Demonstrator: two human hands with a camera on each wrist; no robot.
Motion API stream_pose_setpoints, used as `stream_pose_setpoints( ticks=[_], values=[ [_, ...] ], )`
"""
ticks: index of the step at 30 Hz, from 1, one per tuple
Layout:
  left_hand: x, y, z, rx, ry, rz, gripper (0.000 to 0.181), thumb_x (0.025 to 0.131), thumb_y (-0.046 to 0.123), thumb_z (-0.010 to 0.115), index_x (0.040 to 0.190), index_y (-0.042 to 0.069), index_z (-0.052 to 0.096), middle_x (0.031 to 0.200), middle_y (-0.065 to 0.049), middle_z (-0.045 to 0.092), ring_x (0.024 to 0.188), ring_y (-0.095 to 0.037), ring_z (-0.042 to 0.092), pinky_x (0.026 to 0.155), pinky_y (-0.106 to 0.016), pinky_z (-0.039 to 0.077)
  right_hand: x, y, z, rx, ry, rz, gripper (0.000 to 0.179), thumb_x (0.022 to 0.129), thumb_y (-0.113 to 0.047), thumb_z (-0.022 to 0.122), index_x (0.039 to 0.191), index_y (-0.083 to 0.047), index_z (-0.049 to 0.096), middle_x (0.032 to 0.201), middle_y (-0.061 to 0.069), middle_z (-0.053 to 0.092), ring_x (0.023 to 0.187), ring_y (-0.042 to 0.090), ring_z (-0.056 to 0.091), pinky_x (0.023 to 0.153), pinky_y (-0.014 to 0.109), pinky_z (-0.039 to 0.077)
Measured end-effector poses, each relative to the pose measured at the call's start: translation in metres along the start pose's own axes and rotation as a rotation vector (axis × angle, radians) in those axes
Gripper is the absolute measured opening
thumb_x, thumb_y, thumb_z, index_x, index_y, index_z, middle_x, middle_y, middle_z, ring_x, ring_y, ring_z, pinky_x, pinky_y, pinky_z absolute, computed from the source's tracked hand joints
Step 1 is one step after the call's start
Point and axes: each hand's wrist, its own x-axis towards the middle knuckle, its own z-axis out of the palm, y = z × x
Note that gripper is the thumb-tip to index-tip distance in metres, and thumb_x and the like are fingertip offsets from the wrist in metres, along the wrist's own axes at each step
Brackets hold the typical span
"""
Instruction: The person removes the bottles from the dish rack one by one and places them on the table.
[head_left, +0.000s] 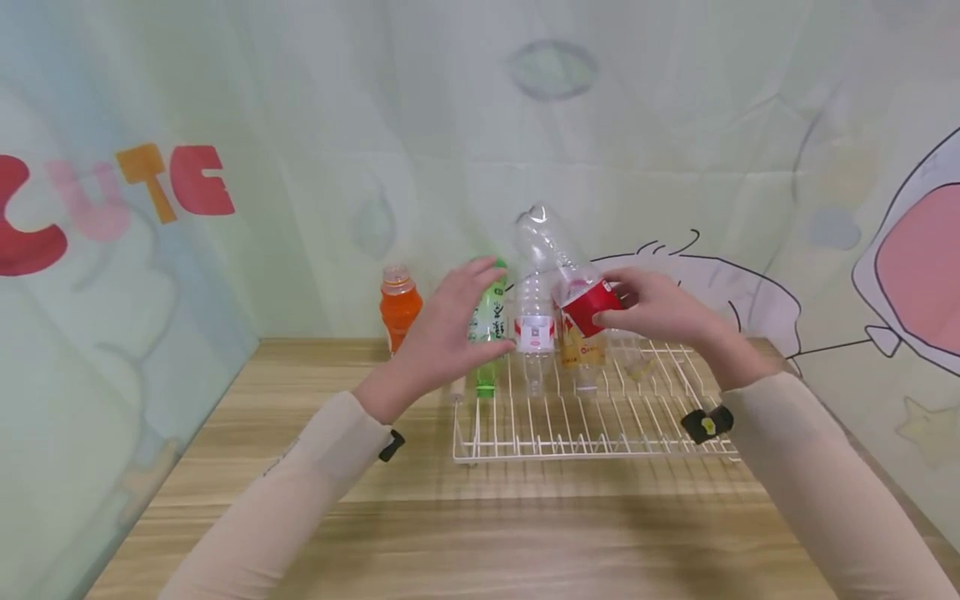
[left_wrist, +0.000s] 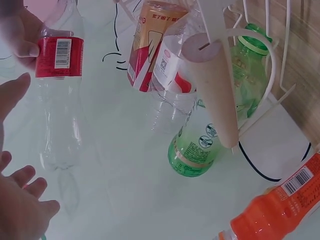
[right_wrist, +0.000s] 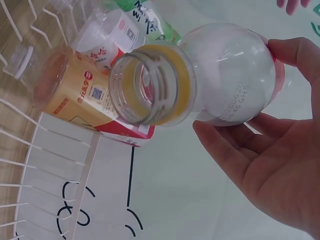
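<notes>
My right hand (head_left: 656,308) grips a clear plastic bottle (head_left: 591,307) round its red label. The bottle tilts neck-down over the rack, its base up and to the left. In the right wrist view its uncapped mouth (right_wrist: 145,82) faces the camera, with a yellow ring inside the neck. My left hand (head_left: 450,321) is raised with fingers spread, holding nothing. It overlaps a green bottle (head_left: 489,325) in the head view. Upside down in the white wire rack (head_left: 592,456) stand that bottle, a clear one with a white-and-red label (head_left: 534,335) and a tan-labelled bottle (head_left: 581,352).
An orange drink bottle (head_left: 400,308) stands upright left of the rack, partly behind my left hand. A pale peg (left_wrist: 212,90) sticks out at the rack's left end. The wooden table (head_left: 450,542) reaches back to a printed curtain (head_left: 337,208).
</notes>
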Motion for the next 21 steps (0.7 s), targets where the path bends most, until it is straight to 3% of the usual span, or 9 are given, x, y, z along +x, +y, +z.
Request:
stream_pose_setpoints(
  ticks=[10, 21],
  values=[
    [-0.002, -0.001, 0.002, 0.121, 0.040, 0.131, 0.079, 0.077, 0.025, 0.081, 0.141, 0.004, 0.041, 0.150, -0.013, 0.036, 0.139, -0.030, 0.031, 0.118, -0.047, 0.017, -0.003, -0.014, 0.012, -0.046, -0.073, -0.043, 0.062, 0.086, -0.022, 0.067, 0.140, -0.004, 0.043, 0.122, 0.017, 0.060, 0.106, 0.031, 0.059, 0.080, 0.038, 0.055],
    [-0.003, 0.000, 0.000, 0.243, 0.090, 0.241, 0.074, 0.075, 0.027, 0.083, 0.136, 0.006, 0.046, 0.147, -0.015, 0.040, 0.139, -0.033, 0.032, 0.117, -0.052, 0.017, -0.005, -0.027, 0.024, -0.060, -0.125, -0.109, 0.058, 0.083, -0.018, 0.069, 0.136, -0.004, 0.048, 0.118, 0.014, 0.063, 0.102, 0.027, 0.061, 0.078, 0.035, 0.056]
  ],
)
